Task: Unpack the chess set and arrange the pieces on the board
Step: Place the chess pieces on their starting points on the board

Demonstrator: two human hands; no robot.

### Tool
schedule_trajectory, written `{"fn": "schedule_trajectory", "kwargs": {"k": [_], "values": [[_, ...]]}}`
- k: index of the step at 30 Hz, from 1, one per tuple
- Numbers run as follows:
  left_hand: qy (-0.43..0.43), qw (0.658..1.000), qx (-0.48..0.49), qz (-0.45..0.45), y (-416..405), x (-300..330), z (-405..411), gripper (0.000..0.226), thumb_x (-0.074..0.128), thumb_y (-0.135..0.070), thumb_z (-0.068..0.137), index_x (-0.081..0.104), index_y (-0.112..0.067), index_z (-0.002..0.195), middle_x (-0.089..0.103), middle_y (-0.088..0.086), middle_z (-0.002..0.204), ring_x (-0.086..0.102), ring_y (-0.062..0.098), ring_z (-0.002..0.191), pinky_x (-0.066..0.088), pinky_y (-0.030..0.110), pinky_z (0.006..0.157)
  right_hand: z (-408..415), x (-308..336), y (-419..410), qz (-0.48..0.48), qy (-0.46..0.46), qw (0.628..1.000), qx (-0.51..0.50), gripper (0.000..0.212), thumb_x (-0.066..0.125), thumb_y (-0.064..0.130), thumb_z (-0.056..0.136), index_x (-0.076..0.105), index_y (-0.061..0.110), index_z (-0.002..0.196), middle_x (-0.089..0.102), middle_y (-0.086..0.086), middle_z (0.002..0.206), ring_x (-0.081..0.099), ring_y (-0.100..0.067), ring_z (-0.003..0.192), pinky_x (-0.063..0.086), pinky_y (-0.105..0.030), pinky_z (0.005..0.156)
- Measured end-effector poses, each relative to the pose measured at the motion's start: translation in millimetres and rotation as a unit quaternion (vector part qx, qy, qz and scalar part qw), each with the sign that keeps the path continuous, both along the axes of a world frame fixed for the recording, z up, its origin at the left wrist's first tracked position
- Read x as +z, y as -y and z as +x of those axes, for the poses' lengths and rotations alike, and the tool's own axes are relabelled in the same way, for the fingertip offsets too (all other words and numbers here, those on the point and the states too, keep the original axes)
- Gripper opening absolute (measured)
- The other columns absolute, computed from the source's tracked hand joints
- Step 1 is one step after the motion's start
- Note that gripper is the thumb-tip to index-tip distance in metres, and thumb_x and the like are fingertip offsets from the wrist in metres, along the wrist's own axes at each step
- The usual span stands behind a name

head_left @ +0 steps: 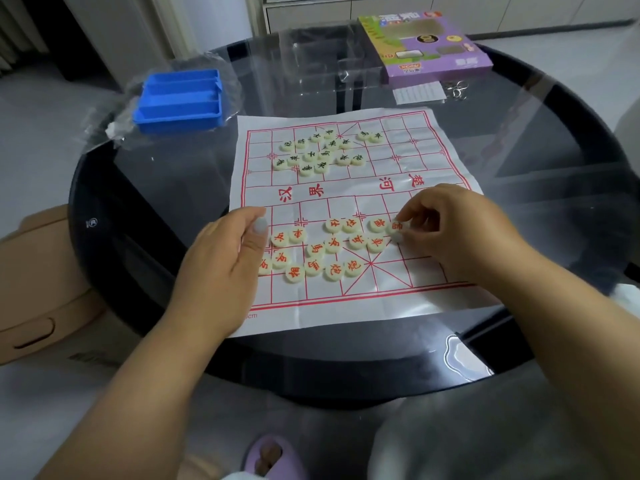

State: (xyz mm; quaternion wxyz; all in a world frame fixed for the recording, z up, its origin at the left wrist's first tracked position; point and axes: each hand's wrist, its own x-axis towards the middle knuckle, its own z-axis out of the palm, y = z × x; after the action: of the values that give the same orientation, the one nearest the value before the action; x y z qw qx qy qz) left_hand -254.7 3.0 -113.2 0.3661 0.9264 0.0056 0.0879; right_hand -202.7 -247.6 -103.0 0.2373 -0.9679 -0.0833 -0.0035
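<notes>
The round glass table (114, 209) carries the paper board (346, 188) at its centre, reaching toward the near edge. A purple box (440, 60) lies at the far right edge and a blue tray (178, 102) at the far left edge, on clear wrapping (104, 133). The left hand (227, 258) rests at the board's left edge, fingers loosely curled, holding nothing. The right hand (460, 230) pinches one red-marked piece (397, 228) near the board's right edge. Red-lettered pieces (332, 251) cluster on the near half; black-lettered pieces (322, 154) cluster on the far half.
</notes>
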Motion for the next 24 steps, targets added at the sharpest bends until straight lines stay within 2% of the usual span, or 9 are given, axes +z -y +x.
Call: {"fn": "schedule_trajectory", "kwargs": {"k": [7, 9, 12, 16, 19, 24], "values": [[0.004, 1.0, 0.002, 0.003, 0, -1, 0, 0.06, 0.023, -0.058, 0.087, 0.054, -0.025, 0.127, 0.04, -0.035, 0.093, 0.052, 0.01, 0.103, 0.04, 0.027, 0.079, -19, 14, -2, 0.04, -0.009, 0.996, 0.075, 0.011, 0.071, 0.03, 0.08, 0.063, 0.033, 0.087, 0.056, 0.014, 0.081, 0.053, -0.006, 0.072, 0.037, -0.012, 0.056], [0.004, 1.0, 0.002, 0.001, 0, 0, 0, 0.059, 0.024, -0.057, 0.087, 0.054, -0.025, 0.127, 0.04, -0.035, 0.093, 0.052, 0.01, 0.103, 0.04, 0.027, 0.079, -28, 17, -5, 0.06, -0.04, 0.991, 0.116, 0.014, 0.074, 0.031, 0.078, 0.063, 0.036, 0.085, 0.056, 0.017, 0.079, 0.053, -0.001, 0.074, 0.042, -0.01, 0.058], [0.002, 1.0, 0.002, -0.002, 0, -1, -1, 0.059, 0.024, -0.057, 0.088, 0.054, -0.024, 0.127, 0.039, -0.036, 0.094, 0.052, 0.011, 0.104, 0.042, 0.028, 0.081, -35, 14, -8, 0.057, -0.07, 0.983, 0.157, 0.02, 0.075, 0.032, 0.075, 0.059, 0.043, 0.079, 0.056, 0.02, 0.079, 0.051, 0.009, 0.078, 0.041, -0.005, 0.062], [-0.003, 1.0, 0.004, -0.001, 0, -1, 0, 0.059, 0.024, -0.057, 0.088, 0.053, -0.024, 0.128, 0.04, -0.033, 0.093, 0.053, 0.012, 0.104, 0.043, 0.028, 0.079, -36, 12, -9, 0.03, -0.059, 0.983, 0.169, 0.019, 0.076, 0.034, 0.074, 0.059, 0.041, 0.08, 0.058, 0.017, 0.084, 0.055, -0.001, 0.076, 0.045, -0.011, 0.063], [0.002, 1.0, 0.005, 0.001, 0, -2, 0, 0.061, 0.024, -0.058, 0.086, 0.053, -0.024, 0.128, 0.038, -0.036, 0.093, 0.051, 0.009, 0.102, 0.04, 0.023, 0.076, -37, 12, -10, 0.015, -0.055, 0.983, 0.176, 0.019, 0.076, 0.035, 0.074, 0.06, 0.039, 0.084, 0.057, 0.018, 0.085, 0.055, -0.002, 0.077, 0.042, -0.01, 0.063], [0.006, 1.0, 0.001, 0.004, -1, -2, 1, 0.062, 0.024, -0.058, 0.086, 0.053, -0.023, 0.128, 0.04, -0.034, 0.093, 0.051, 0.009, 0.103, 0.039, 0.027, 0.08, -38, 13, -9, 0.01, -0.059, 0.983, 0.175, 0.017, 0.076, 0.035, 0.074, 0.065, 0.036, 0.087, 0.059, 0.015, 0.089, 0.056, -0.004, 0.08, 0.048, -0.016, 0.067]]}}
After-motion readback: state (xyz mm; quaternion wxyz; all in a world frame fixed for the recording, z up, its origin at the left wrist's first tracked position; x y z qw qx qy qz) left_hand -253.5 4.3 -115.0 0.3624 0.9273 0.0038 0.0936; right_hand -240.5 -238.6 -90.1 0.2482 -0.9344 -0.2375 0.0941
